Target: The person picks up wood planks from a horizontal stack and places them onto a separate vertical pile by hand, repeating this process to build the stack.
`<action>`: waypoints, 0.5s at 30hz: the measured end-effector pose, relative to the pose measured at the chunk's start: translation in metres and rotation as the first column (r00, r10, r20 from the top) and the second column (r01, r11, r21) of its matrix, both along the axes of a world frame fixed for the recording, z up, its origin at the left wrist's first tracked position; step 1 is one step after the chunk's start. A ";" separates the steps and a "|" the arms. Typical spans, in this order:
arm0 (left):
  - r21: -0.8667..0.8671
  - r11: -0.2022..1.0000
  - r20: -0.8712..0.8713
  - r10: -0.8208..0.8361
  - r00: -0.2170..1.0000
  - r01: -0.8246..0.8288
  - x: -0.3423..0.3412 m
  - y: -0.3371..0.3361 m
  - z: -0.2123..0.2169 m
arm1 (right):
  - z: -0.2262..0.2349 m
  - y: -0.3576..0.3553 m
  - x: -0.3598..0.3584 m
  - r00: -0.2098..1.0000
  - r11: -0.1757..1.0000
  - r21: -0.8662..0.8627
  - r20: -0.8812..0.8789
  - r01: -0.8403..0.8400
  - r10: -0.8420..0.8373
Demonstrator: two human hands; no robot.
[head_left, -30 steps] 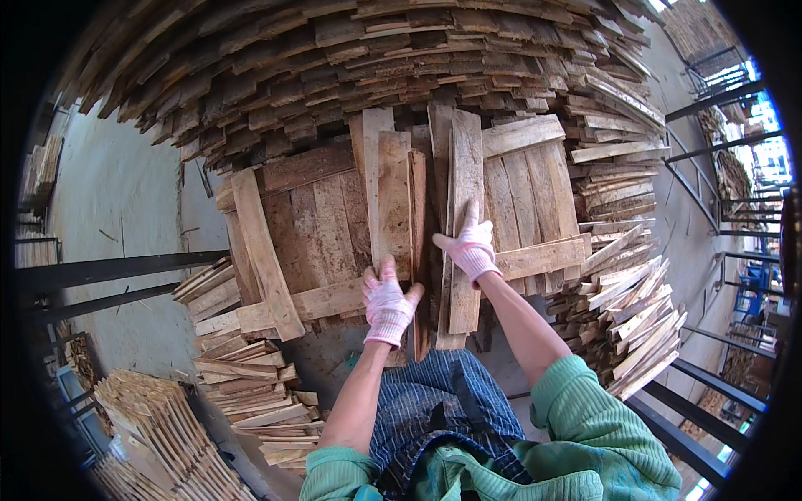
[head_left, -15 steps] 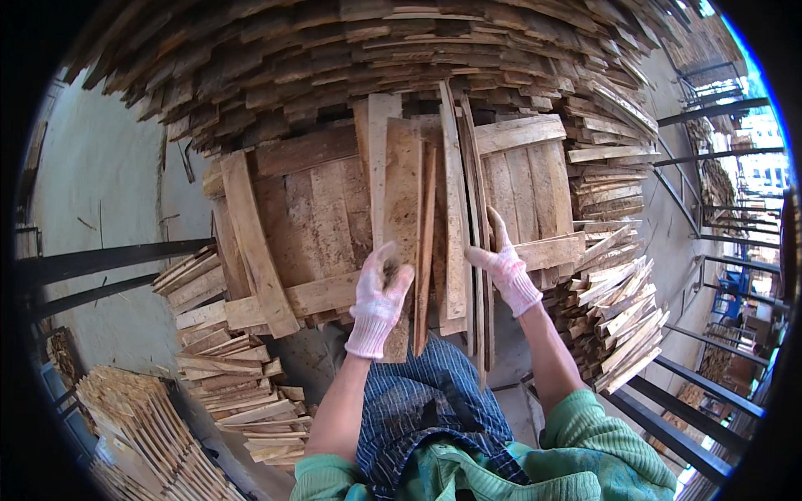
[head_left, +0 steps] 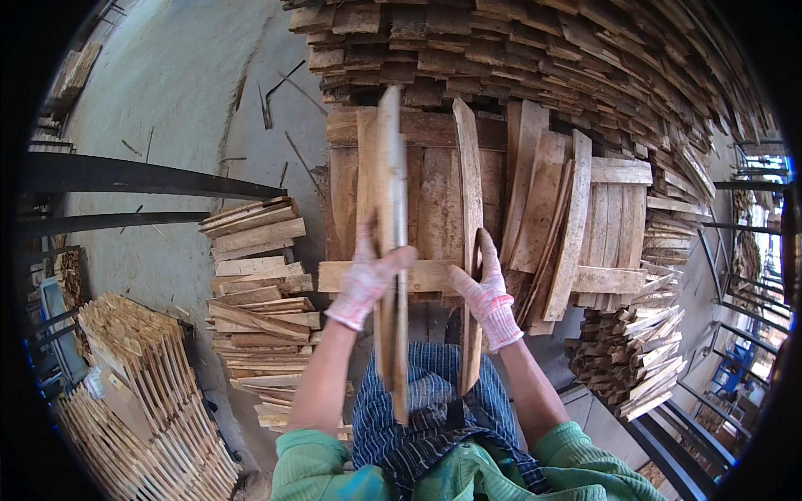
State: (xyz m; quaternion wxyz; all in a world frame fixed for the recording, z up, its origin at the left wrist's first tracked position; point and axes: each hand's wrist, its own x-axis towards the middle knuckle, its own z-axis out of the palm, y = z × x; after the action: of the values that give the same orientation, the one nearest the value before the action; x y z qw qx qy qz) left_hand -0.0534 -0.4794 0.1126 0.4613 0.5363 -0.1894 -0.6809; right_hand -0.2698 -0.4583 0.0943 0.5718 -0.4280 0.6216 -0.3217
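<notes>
My left hand point(head_left: 372, 271), in a white and pink knitted glove, is closed around a pair of long wooden slats point(head_left: 389, 184) held upright on edge, blurred by motion. Another narrow slat point(head_left: 469, 175) is gripped by my right hand point(head_left: 487, 292), gloved the same way, thumb on one side and fingers on the other. Both lots stand roughly parallel with a gap between them, their near ends over my dark checked apron point(head_left: 434, 376). Beneath lies a platform of rough boards point(head_left: 434, 192). Several loose slats point(head_left: 535, 200) rest on its right part, beside my right hand.
A large stack of boards point(head_left: 518, 50) rises behind the platform. Piles of short slats stand at the left point(head_left: 263, 326) and right point(head_left: 635, 359). At lower left sits a neatly layered slat stack point(head_left: 150, 376). Black metal bars point(head_left: 150, 175) reach in from the left.
The view has swung left. My left hand, earlier loosely curled near the boards, now grips slats. My right hand has carried a slat leftward, away from the loose ones on the platform.
</notes>
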 end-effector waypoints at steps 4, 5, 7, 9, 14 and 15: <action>0.093 0.994 0.400 -0.082 0.913 0.049 0.083 -0.032 -0.039 | -0.019 0.002 0.060 0.962 0.997 -0.051 -0.270 -0.056 0.041; 0.063 0.994 0.517 -0.107 0.849 0.087 0.096 -0.045 -0.053 | -0.019 -0.004 0.082 0.948 0.997 -0.019 -0.310 -0.078 0.069; 0.330 0.932 0.881 -0.361 0.307 0.148 0.092 -0.068 -0.053 | -0.031 -0.024 0.126 0.873 0.992 -0.016 -0.477 -0.125 0.102; 0.495 0.862 0.847 -0.506 0.163 0.105 0.093 -0.069 -0.076 | -0.083 -0.033 0.165 0.742 0.964 -0.063 -0.651 -0.260 0.158; 0.598 0.795 0.755 -0.602 0.259 0.106 0.071 -0.036 -0.081 | -0.075 -0.051 0.183 0.634 0.930 0.282 -0.681 -0.234 0.367; 0.572 0.813 0.768 -0.578 0.277 0.113 0.071 -0.035 -0.083 | -0.079 -0.050 0.182 0.627 0.929 0.281 -0.686 -0.241 0.370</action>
State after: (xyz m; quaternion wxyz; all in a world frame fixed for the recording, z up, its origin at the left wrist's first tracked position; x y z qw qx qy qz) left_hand 0.0174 -0.5143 0.0299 -0.0142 0.8475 -0.3817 -0.3687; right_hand -0.0878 -0.5081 0.0156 0.3562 -0.5714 0.7388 0.0286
